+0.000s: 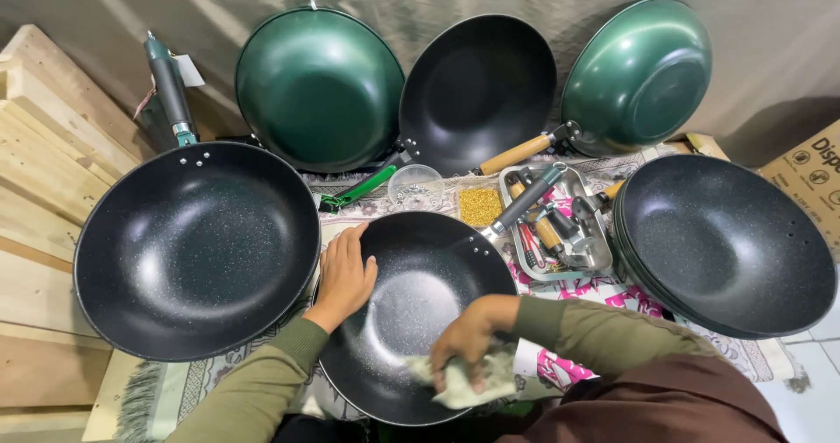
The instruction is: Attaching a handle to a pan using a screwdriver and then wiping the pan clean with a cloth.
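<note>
A black speckled wok [418, 272] lies on a patterned mat in front of me, its grey handle pointing up to the right. My left hand [344, 276] rests flat on the wok's left rim, fingers together. My right hand [464, 339] presses a crumpled pale cloth [463, 381] against the wok's inside near its lower right rim.
A big black wok [194, 246] sits at the left, a stack of black woks [726, 244] at the right. Two green woks [319, 89] [637, 76] and a black one [479, 89] lean against the back wall. A metal tray of tools [593, 255], a clear bowl [415, 185], wooden planks [39, 154].
</note>
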